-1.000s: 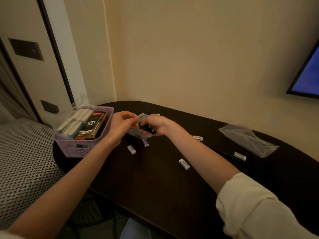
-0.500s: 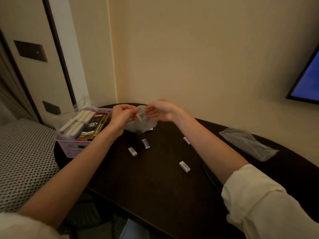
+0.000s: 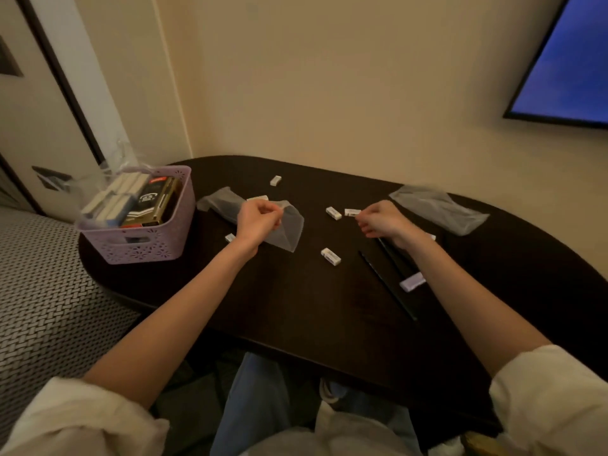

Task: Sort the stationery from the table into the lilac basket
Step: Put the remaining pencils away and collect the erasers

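clear plastic bag [image 3: 283, 230] pinched by left hand [image 3: 258, 220]; right hand [image 3: 378, 222] curled.

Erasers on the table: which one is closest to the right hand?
The eraser at the right hand's fingertips; the others lie farther off.

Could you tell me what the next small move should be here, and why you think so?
Probably the right hand should close on the eraser at its fingertips and carry it to the lilac basket. Several erasers are scattered loose on the table, and this one looks closest to that hand, while the left hand holds a clear plastic bag.
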Demonstrator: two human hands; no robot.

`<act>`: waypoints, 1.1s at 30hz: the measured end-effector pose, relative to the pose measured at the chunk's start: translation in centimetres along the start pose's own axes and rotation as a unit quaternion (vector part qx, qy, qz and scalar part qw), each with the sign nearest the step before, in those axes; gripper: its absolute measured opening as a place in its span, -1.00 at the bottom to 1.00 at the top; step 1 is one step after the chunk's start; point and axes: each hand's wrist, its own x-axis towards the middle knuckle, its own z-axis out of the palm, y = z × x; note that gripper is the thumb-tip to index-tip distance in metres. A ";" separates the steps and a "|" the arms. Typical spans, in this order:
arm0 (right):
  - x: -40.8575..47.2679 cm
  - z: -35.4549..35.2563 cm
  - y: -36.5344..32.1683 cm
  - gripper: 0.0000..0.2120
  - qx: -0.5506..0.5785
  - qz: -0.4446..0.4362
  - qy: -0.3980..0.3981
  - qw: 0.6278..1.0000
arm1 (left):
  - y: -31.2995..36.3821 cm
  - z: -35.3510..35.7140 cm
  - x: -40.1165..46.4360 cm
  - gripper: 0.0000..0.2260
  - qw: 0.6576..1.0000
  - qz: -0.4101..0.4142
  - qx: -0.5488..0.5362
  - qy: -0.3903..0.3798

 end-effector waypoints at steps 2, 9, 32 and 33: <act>-1.1 0.1 2.6 -0.85 -0.147 -0.012 0.002 0.989 | -0.8 0.7 -0.5 -0.89 1.000 0.010 0.029 0.002; -4.4 3.0 7.3 -0.61 -0.405 -0.002 0.025 0.914 | -2.3 1.7 -1.4 -0.91 0.998 -0.003 0.059 0.006; 0.5 2.2 7.0 -0.79 -0.347 0.043 0.075 0.934 | -2.4 1.5 -0.8 -0.88 0.999 0.001 0.046 -0.015; 0.6 2.1 6.7 -0.82 -0.345 0.034 0.063 0.936 | -2.4 1.5 -0.8 -0.89 0.999 0.002 0.046 -0.016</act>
